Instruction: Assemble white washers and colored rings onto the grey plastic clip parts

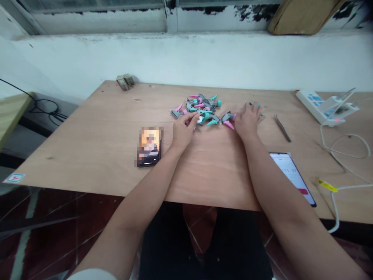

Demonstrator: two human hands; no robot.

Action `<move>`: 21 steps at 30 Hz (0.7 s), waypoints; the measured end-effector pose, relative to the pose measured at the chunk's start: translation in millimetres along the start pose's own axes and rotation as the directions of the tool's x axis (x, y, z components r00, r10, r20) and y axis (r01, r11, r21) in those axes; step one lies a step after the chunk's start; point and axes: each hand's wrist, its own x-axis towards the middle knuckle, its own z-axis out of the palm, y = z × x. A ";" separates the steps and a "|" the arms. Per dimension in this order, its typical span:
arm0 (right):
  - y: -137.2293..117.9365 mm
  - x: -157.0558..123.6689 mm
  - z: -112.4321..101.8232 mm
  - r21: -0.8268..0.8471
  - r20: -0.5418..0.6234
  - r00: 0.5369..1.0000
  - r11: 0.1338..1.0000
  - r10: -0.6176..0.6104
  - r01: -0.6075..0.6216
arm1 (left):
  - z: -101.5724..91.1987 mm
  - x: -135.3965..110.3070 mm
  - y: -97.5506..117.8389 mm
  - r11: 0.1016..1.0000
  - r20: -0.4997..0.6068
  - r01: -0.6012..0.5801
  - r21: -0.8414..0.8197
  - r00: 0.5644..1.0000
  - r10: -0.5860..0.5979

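Note:
A pile of small grey, pink and teal plastic parts (205, 103) lies toward the back of the wooden table; their exact kind is hard to make out. At its front left edge is my left hand (185, 126), thumb and fingers pinched together beside a small white round piece (199, 119). Whatever is between those fingertips is mostly hidden. My right hand (247, 118) lies palm down at the pile's right end, fingers apart, over bits of teal that show around the fingertips. Touching its thumb side is a grey and pink part (229, 118).
A phone with a blurred screen (150, 147) lies left of my left forearm. Tweezers (282, 128) and another phone (291, 175) are on the right. Beyond them sits a power strip (317, 107) with a white cable. Small blocks (125, 81) stand at the back left.

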 end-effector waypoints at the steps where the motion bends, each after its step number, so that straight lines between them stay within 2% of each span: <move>1: 6.7 4.9 1.5 -0.018 0.035 0.999 0.999 0.033 -0.033 | -0.1 0.0 0.2 1.000 -0.003 -0.003 0.004 1.000 0.003; 6: 17.3 13.6 8.3 0.065 0.106 0.994 0.997 0.031 -0.038 | 0.9 1.2 0.9 1.000 -0.007 -0.013 -0.010 1.000 0.013; 13: 15.8 4.4 2.7 -0.032 -0.049 0.994 0.995 0.093 -0.095 | 3.0 2.4 -3.1 0.999 -0.007 0.019 -0.041 1.000 -0.019; 17: 18.2 1.3 -0.3 -0.048 -0.014 0.995 0.993 0.103 -0.104 | 5.5 3.1 -9.0 0.990 0.031 0.066 -0.122 0.998 -0.063; 21: 21.0 4.3 1.6 0.037 -0.061 0.991 0.992 0.122 -0.120 | 6.7 3.5 -11.4 0.979 0.050 0.086 -0.187 0.996 -0.078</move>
